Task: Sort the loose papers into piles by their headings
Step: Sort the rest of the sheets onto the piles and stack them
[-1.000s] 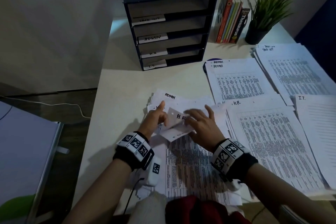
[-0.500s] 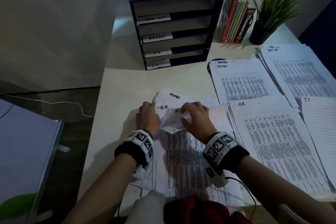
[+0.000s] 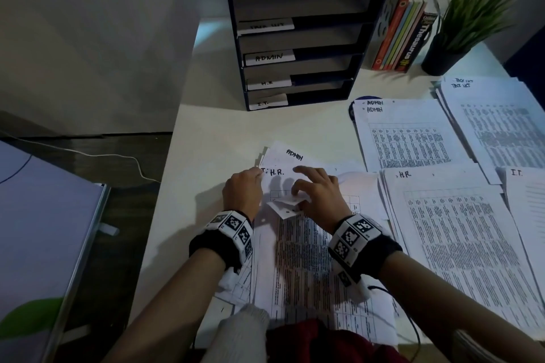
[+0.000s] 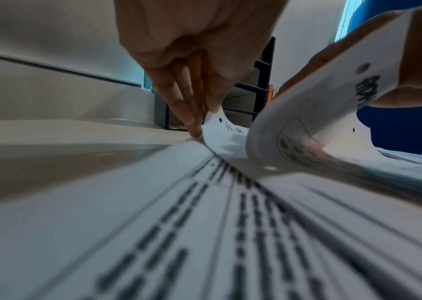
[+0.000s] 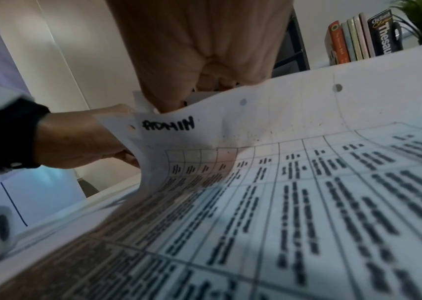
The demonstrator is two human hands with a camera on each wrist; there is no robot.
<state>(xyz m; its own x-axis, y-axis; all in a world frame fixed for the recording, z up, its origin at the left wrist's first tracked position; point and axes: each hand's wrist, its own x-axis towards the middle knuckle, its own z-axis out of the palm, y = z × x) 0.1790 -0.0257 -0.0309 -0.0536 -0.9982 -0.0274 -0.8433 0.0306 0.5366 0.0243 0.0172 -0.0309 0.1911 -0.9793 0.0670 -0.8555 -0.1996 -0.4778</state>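
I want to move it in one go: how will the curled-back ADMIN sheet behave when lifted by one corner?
Probably floppy: the ADMIN sheet already bends into a deep curl under the right hand. Likely very light, a single thin page. It may slide off the loose papers beneath, so support it with both hands.
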